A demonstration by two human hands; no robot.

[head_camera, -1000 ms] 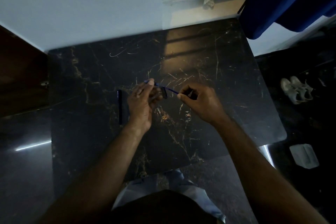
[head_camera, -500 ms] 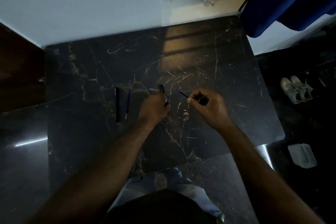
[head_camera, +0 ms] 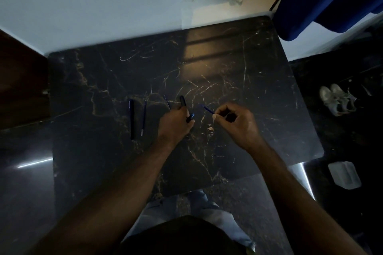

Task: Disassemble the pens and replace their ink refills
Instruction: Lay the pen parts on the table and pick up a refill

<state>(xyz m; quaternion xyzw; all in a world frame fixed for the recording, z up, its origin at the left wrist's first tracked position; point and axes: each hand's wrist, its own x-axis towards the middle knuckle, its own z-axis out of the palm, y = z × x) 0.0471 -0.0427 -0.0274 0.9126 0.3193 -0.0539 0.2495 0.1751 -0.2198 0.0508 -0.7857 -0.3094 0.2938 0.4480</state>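
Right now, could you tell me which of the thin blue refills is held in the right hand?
The short refill sticking out of the right hand; another refill lies on the table beside the dark pen.

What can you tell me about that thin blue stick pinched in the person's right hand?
It looks like a blue ink refill: a very slender, straight rod, probably plastic, with no pen body around it. The right hand pinches its near end between thumb and fingers, so that end is hidden. The free end points away and to the left, held tilted just above the dark marble table. Whether it touches the table cannot be told. The dim light hides finer detail such as the tip.
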